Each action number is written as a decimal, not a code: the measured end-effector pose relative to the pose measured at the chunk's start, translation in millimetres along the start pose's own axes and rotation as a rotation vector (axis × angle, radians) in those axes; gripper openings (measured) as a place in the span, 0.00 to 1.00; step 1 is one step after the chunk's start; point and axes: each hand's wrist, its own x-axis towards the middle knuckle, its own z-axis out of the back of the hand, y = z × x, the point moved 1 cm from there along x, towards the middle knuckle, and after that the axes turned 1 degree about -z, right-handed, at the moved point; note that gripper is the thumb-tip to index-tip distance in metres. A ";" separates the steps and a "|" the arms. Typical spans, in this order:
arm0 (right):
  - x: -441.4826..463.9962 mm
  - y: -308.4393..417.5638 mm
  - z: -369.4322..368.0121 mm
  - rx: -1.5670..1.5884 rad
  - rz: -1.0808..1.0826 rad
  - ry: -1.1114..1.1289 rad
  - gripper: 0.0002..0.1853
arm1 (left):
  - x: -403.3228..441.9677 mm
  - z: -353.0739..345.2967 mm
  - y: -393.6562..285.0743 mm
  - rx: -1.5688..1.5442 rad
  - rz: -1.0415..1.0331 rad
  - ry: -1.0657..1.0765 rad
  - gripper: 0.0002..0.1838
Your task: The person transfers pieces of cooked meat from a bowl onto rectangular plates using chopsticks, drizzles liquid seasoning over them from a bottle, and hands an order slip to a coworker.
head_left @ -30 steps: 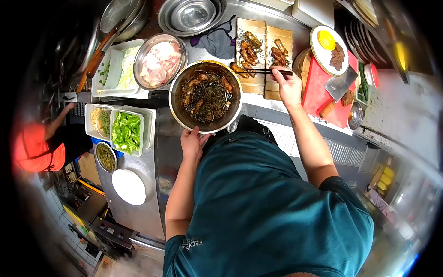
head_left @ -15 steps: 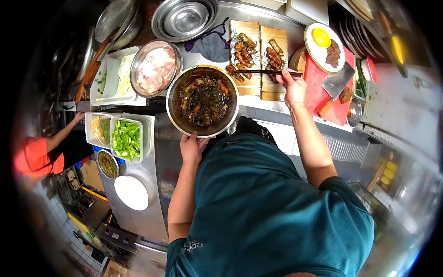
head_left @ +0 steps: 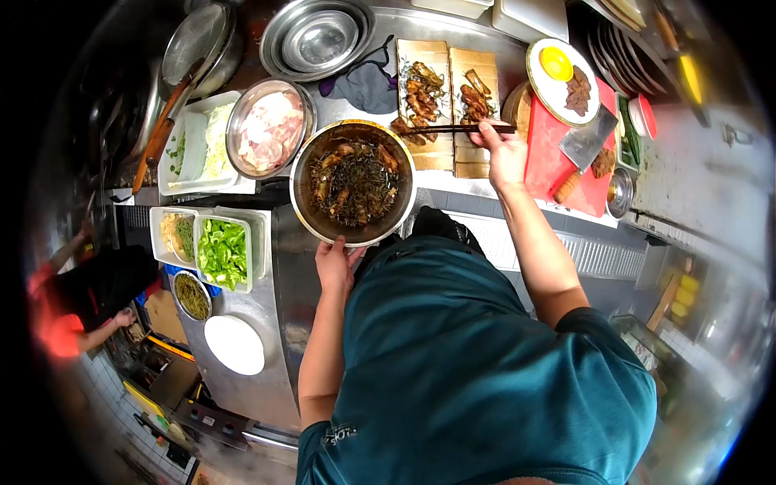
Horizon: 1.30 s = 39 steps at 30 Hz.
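in the head view, the left hand (head_left: 334,267) has its fingers curled on the near rim of a metal bowl (head_left: 309,200) of dark sauced meat and shreds. it sits at the near edge of the tabletop (head_left: 404,23); whether its far side rests there or hangs free i cannot tell. if only that one-sided grasp bears it, a slack thumb could tip it and spill sauce.

the right hand (head_left: 505,153) has its fingers closed around dark chopsticks (head_left: 457,128), which reach left across two oblong plates (head_left: 434,160) bearing browned meat. their tips are at a meat piece (head_left: 401,127) by the left plate's edge, next to the bowl; i can't tell whether they pinch it. glazed meat looks slippery, so a loose pinch could drop it between plate and bowl, and a low wrist could drag the sticks through the right-hand portion. the cleaver (head_left: 588,140) lies on the red board (head_left: 540,184) beyond that hand; a careless swing right could knock it.
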 end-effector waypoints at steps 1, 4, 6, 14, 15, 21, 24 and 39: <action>-0.3 4.8 3.9 0.012 0.014 -0.031 0.07 | -0.6 0.8 0.3 -0.003 0.002 -0.003 0.09; -1.7 13.6 8.2 0.055 0.142 -0.105 0.07 | -0.1 1.7 2.4 -0.021 -0.028 -0.004 0.08; -4.1 12.9 7.0 -0.078 0.230 -0.051 0.07 | 1.6 3.1 3.5 -0.008 -0.012 -0.004 0.09; -37.8 23.1 -17.7 -0.682 0.704 0.120 0.06 | 1.2 3.0 3.0 0.013 -0.001 -0.016 0.08; -39.9 23.6 -18.0 -0.691 0.720 0.130 0.06 | -0.4 0.8 1.8 0.005 -0.002 -0.019 0.08; -47.6 31.5 -17.2 -0.714 0.701 0.154 0.06 | 1.0 3.1 3.5 0.000 -0.003 -0.003 0.10; -47.6 38.5 -14.3 -0.726 0.694 0.155 0.07 | -1.8 -0.2 0.2 0.014 0.002 -0.004 0.10; -51.4 -25.3 -46.4 -0.442 0.155 0.242 0.07 | -2.2 0.1 0.0 0.029 -0.003 -0.017 0.09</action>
